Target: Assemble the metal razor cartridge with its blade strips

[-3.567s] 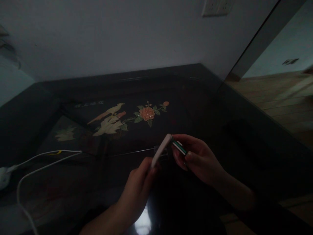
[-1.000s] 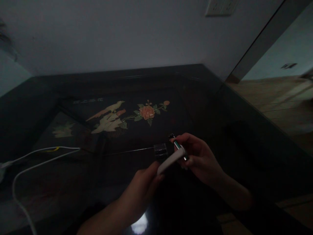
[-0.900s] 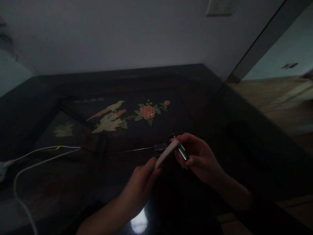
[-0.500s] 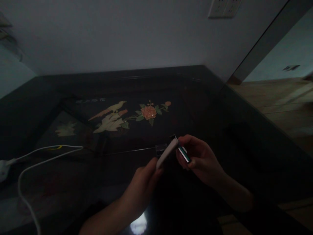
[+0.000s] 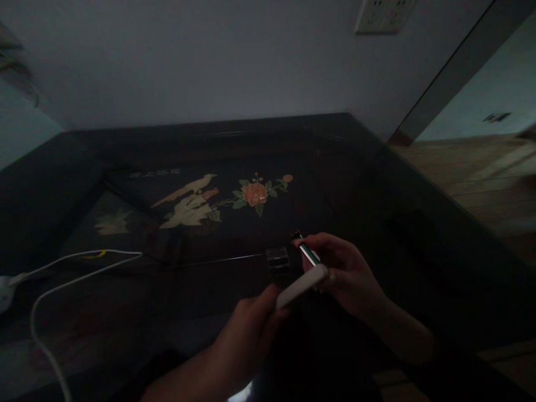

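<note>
My left hand [image 5: 255, 321] is closed on a slim white bar with a rounded end [image 5: 301, 286]; its kind does not show in the dim light. The bar's far end reaches over to the fingers of my right hand [image 5: 349, 273]. Between thumb and fingers, that hand pinches a small flat piece with a green and bright white edge [image 5: 309, 253]. A small dark shiny bit [image 5: 296, 235] shows at its upper end, too dark to name. Just left of it, a small black block-like thing [image 5: 277, 259] lies on the dark glossy table [image 5: 335, 167].
A white cable [image 5: 79, 276] with a yellow tag runs along the left to a white plug [image 5: 6, 291]. Bird and flower pictures [image 5: 253, 194] decorate the tabletop. Behind stands a wall with a double socket [image 5: 383, 15]; wooden floor [image 5: 460, 184] lies to the right.
My left hand has moved a little down and right, lowering the white bar's far end from the green-edged piece's upper end to its lower end. The black block shows more fully.
</note>
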`<state>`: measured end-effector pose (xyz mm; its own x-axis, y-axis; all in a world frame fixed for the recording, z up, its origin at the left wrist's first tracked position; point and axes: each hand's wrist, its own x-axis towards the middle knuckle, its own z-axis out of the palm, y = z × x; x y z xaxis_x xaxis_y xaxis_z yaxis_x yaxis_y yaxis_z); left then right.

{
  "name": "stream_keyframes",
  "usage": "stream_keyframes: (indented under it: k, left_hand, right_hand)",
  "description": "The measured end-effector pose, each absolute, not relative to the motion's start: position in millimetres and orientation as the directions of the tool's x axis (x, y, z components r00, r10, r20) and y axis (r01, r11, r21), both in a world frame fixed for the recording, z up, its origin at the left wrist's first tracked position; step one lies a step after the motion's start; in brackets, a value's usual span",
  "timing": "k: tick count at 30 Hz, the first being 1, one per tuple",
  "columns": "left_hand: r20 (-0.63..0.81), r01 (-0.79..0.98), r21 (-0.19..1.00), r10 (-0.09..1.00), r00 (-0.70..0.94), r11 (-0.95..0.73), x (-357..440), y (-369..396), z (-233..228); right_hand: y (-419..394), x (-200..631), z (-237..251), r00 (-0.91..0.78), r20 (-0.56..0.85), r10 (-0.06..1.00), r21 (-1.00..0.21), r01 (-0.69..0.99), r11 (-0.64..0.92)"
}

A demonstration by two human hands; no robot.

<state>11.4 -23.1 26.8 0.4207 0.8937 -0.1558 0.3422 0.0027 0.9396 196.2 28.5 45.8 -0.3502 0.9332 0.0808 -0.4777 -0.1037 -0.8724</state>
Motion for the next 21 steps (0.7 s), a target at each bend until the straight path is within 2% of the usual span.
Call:
stream_keyframes:
  k: [7,13,18,21]
  left_hand:
    - [-0.171,0.35,0.935,0.931,0.322,0.051,8.4,-17.2,24.4]
    - [-0.176,0.31,0.95,0.877,0.448,0.033,11.3,-24.7,29.2]
    - [-0.205,0.306,0.948,0.91,0.36,0.092,10.8,-19.2,31.7]
    - [-0.225,0.312,0.944,0.902,0.368,0.108,10.4,-18.7,30.7]
  right_hand:
    - [28.9,195.5,43.1,-0.34,0.099,0.935,-0.856,-0.508,-0.094]
    - [29.1,195.8,47.7,-0.312,0.069,0.948,-0.886,-0.455,-0.085]
    - [28.5,196.4,43.6,-0.318,0.087,0.944,-0.88,-0.469,-0.078]
    - [28.1,196.9,42.7,-0.327,0.084,0.941,-0.87,-0.484,-0.091]
